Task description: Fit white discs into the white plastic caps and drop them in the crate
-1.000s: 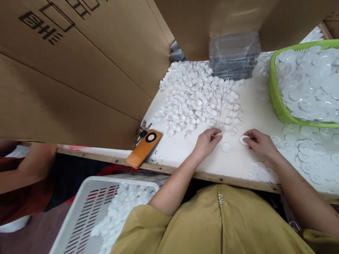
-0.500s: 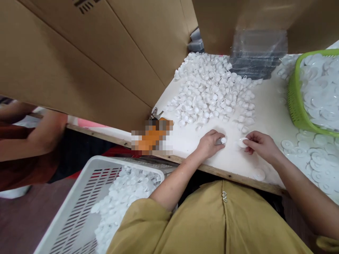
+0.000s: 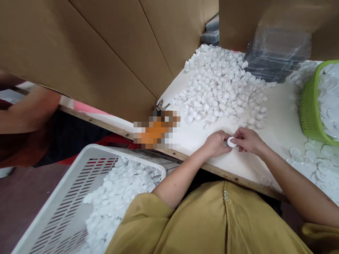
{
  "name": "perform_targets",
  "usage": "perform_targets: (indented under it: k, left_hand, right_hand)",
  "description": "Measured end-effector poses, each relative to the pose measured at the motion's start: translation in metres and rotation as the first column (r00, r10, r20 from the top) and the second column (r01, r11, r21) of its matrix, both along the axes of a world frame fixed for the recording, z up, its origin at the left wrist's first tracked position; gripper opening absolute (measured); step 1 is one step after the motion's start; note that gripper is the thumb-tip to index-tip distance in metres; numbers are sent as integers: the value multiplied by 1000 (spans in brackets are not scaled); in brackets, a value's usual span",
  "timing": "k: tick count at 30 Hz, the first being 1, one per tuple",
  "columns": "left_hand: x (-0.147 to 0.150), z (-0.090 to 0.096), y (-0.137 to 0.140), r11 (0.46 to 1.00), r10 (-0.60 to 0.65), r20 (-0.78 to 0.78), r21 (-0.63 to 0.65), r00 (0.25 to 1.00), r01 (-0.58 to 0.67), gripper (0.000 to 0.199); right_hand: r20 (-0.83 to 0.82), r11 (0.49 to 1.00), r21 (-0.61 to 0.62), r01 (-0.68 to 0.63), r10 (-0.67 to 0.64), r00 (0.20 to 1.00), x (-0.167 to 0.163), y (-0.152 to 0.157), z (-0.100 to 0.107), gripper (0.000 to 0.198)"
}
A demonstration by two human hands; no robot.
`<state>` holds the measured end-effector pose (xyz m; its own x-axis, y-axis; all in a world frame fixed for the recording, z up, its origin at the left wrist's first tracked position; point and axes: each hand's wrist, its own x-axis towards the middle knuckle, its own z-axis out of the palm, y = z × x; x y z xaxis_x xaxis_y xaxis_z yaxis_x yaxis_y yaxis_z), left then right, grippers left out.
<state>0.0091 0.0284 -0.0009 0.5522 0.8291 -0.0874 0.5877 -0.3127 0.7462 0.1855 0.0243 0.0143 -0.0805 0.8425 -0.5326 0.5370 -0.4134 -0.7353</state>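
Note:
My left hand (image 3: pixel 218 144) is closed, thumb and fingers pinched on a small white plastic cup that the disc in front now mostly hides. Close against it, my right hand (image 3: pixel 248 140) pinches a round white plastic disc (image 3: pixel 232 142) by its edge. The disc lies right at the left fingertips, over the cup; whether the two pieces are joined I cannot tell. Just beyond both hands a heap of small white cups (image 3: pixel 222 88), several with loop handles, spreads on the white tabletop (image 3: pixel 190 137). Loose white discs (image 3: pixel 321 169) lie to the right of my right forearm.
A green basket (image 3: pixel 308 113) full of white discs stands at the right. Clear plastic packs (image 3: pixel 278 56) lie behind the heap. Cardboard (image 3: pixel 111 53) walls the left side, with keys and an orange item (image 3: pixel 153 134) below. A white crate (image 3: pixel 87 151) holds white pieces. Another person's arm (image 3: pixel 31 109) shows at left.
My right hand has moved left with the disc, bringing it up to the cup in my left hand. The whole view has shifted slightly.

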Motion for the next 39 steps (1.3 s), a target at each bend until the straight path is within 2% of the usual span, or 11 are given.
perform_targets:
  k: [3,6,13,17,24,27,29,31,35,37,39]
  left_hand:
    - [-4,6,10,987,-20,70,-155,997,31,28]
    - [-2,7,23,974,-12,17,-225,1000,16,22]
    - [4,7,32,977,-63,-113,-209,992,38,30]
    - [0,13,19,987,-86,-66,-144,994,76,18]
    - [-11,20,-14,999,-40,-99,-8,994,39,22]
    - [-55,39,-27,995,73,-157,-53,985,-83,25]
    - [-111,54,-39,970,207,-271,-69,940,-234,33]
    - [-182,63,-54,916,329,-424,-74,844,-395,43]
    - [-306,58,-94,780,410,-693,-71,593,-622,41]
    - [-330,53,-111,723,446,-764,1,466,-691,37]
    - [-322,51,-117,726,477,-762,62,437,-685,38]
  right_hand:
    - [-6,998,-56,-13,13,1000,-1,6,4,22]
    - [-1,994,-108,-27,27,1000,-3,10,5,22]
    - [49,995,-80,-51,56,997,-5,11,5,19]
    - [46,999,30,-42,40,998,-6,2,-1,20]
    - [-234,998,62,-28,41,971,-20,-25,-2,10]
    - [-50,966,258,-25,39,998,7,-19,6,7]
    - [237,884,465,-53,-66,969,37,-8,6,6]
    - [445,811,564,-154,-141,884,67,3,1,18]
    - [540,787,558,-263,-104,835,95,20,-16,30]
    - [522,806,537,-248,-87,848,97,24,-17,23]
    - [479,845,510,-162,-122,869,97,23,-12,24]
